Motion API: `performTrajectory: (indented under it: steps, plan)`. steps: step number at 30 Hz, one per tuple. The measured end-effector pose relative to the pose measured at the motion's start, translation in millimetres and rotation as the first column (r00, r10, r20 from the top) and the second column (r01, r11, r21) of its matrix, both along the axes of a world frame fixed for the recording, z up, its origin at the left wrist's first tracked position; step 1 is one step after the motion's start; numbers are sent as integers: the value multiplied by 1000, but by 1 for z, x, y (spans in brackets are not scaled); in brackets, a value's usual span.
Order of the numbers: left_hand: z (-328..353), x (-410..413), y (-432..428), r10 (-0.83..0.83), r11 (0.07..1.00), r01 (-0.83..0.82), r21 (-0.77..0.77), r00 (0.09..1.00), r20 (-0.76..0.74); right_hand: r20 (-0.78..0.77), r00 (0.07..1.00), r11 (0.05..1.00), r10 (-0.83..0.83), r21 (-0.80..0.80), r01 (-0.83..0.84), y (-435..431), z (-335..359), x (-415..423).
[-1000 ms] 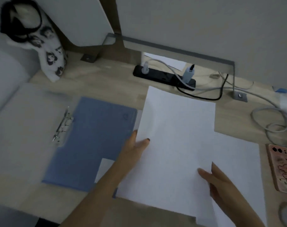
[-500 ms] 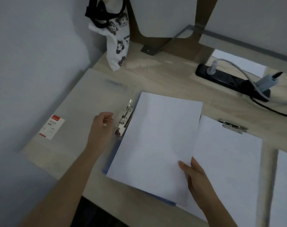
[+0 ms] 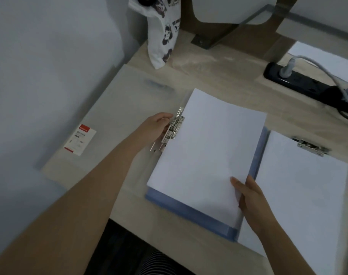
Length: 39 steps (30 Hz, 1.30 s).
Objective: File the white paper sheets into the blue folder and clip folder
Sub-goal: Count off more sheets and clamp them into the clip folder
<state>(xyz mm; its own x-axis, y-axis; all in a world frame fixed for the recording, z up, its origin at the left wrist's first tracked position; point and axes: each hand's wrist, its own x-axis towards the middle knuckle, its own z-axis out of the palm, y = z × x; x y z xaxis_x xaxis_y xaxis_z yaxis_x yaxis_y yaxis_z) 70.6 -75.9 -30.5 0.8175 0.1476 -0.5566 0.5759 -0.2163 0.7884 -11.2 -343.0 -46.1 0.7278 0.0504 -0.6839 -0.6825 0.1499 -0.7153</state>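
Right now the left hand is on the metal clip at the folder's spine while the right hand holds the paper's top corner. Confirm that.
Not quite. The head view shows the right hand at the paper's bottom right corner, not the top. The left hand is on the metal clip as stated.

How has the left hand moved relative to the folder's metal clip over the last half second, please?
Yes. The left hand has closed in rightward on the metal clip of the blue folder, and its fingers now touch the lever.
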Motion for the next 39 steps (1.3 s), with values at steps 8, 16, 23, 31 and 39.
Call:
performTrajectory:
  steps: [8,16,23,31,39]
  plan:
    - [0,0,-1,-1,995,-1,-101,1000,-16,10,1000,998,25,-55,-24,-1,-7,-9]
    - [11,8,-11,-53,999,53,-8,996,-72,-1,1000,998,16,-61,-16,2,-11,-12]
    - [16,-10,-4,5,996,-9,-93,999,-43,-13,1000,996,12,-86,-13,3,-13,-13]
    - [12,-29,5,-35,996,53,75,972,-231,-16,1000,998,3,-61,-4,3,-11,-13]
    - [13,-24,8,-77,993,101,58,944,-321,-32,999,999,1,-43,-2,2,-12,-13]
